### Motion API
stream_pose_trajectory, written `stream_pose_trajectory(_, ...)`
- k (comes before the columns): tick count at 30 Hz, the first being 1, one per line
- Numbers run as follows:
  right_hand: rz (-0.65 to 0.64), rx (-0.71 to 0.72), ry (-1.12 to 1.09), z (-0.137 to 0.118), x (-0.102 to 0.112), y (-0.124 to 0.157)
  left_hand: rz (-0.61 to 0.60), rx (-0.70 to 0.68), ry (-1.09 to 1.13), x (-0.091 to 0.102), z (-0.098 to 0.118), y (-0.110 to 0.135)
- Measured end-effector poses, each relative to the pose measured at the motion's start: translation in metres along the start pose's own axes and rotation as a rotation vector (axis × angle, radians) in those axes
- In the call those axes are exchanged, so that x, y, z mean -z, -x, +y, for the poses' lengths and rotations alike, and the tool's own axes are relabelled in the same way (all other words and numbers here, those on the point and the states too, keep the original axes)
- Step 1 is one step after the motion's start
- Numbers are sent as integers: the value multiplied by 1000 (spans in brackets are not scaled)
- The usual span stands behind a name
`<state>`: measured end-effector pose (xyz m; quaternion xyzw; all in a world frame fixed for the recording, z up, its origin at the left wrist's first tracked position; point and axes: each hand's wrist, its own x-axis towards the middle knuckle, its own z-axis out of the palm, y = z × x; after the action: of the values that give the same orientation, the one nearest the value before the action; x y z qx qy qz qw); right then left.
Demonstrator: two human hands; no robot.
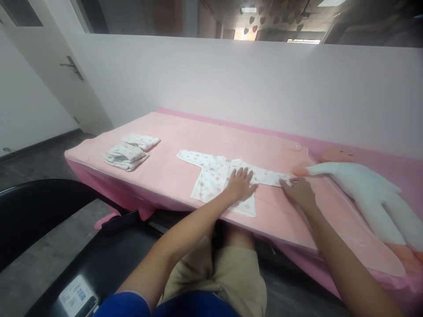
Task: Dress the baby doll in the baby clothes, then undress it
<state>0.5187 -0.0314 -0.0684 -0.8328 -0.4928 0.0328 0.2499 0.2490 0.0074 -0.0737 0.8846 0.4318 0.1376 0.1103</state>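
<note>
Folded clothes (pixel 124 156) left, small shirt (pixel 211 176) spread on the surface (pixel 211 137): you seem to be smoothing it.
Your left hand (pixel 239 185) lies open on its front; your right hand (pixel 300 193) bends at the sleeve's (pixel 268 177) end, grip unclear; the next move likely calls for straightening that sleeve, shirt held steady.

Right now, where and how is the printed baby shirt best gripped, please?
Probably pinch the free cuff from the person's left: its sleeve lies flat and uncovered, while the left hand touches the shirt's body and the right hand touches the other sleeve.
</note>
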Motion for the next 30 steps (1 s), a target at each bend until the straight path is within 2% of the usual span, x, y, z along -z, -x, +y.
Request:
stream_pose_trajectory(4, -52, -74, 0, 5, -3, -9, 19, -6, 38, -5, -5, 2)
stream_pose_trajectory(10, -256, -91, -75, 9, 8, -31, 20, -7, 26, -3, -4, 3)
stream_pose_trajectory(14, -268, -94, -237, 13, 17, -34, 29, -14, 42, -3, -4, 3)
stream_pose_trajectory(18, -187, -85, -480, 6, 19, -30, 27, -13, 38, -4, -5, 3)
stream_pose_trajectory(24, -50, -10, -748, -29, 22, -30, 47, -22, 41, -5, -4, 4)
stream_pose_trajectory(27, 4, 58, -791, -61, 32, -23, 54, -29, 49, -3, -3, 6)
stream_pose_trajectory(30, 28, 175, -718, -100, 46, -7, 38, -35, 100, 1, -4, 5)
